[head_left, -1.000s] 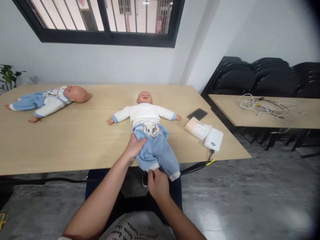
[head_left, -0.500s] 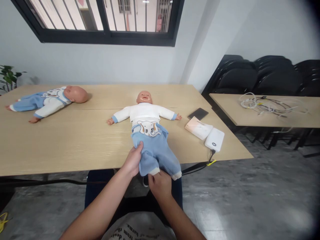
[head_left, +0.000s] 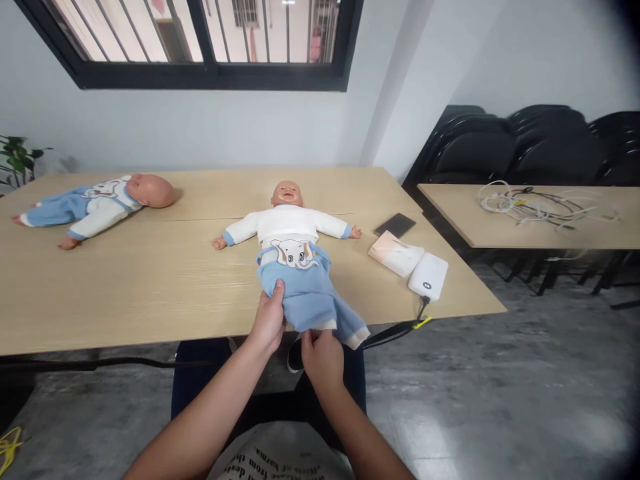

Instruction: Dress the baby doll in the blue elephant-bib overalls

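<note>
A baby doll [head_left: 288, 223] in a white long-sleeved top lies on its back with both arms spread. Blue overalls [head_left: 305, 290] with an elephant bib cover its lower body and reach past the table's front edge. My left hand [head_left: 270, 317] grips the side of the overalls, thumb on top and fingers underneath. At the white cuff of one leg, my right hand [head_left: 323, 357] is closed on the hem, its fingertips partly hidden. The other trouser leg hangs to the right. The doll's feet are not visible.
A second dressed doll [head_left: 105, 203] lies at the table's left. Right of the first doll are a dark phone [head_left: 395, 225], a tissue pack [head_left: 395, 253] and a white power bank [head_left: 429, 275] with a cable. Tangled cables [head_left: 535, 207] lie on another table [head_left: 460, 217]; folded chairs stand behind.
My right hand has moved up and slightly right with the leg cuff, bunching that trouser leg. My left hand has shifted slightly left along the overalls.
</note>
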The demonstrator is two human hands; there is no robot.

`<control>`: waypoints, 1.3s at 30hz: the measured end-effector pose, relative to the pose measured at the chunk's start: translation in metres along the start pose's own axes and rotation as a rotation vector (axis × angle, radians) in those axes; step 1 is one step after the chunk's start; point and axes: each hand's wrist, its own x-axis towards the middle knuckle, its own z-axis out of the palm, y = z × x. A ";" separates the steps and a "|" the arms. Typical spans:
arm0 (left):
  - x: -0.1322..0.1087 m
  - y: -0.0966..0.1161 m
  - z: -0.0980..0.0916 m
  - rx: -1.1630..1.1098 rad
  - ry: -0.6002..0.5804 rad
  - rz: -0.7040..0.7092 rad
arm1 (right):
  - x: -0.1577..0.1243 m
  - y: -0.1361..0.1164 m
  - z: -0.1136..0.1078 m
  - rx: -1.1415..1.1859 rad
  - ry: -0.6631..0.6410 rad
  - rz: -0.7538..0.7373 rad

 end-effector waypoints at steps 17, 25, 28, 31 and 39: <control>0.008 -0.002 -0.006 0.143 0.076 0.183 | -0.007 -0.008 0.008 0.221 -0.101 -0.129; 0.012 -0.011 -0.016 0.184 0.172 0.103 | 0.010 -0.030 -0.007 0.548 -0.177 0.026; 0.009 -0.010 -0.017 0.161 0.158 0.093 | 0.012 -0.034 -0.011 0.743 -0.363 0.155; 0.005 -0.010 -0.016 0.131 0.103 0.051 | 0.015 -0.040 -0.014 0.939 -0.464 0.300; 0.007 -0.008 -0.014 0.098 0.062 0.077 | 0.019 -0.058 -0.028 1.071 -0.371 0.448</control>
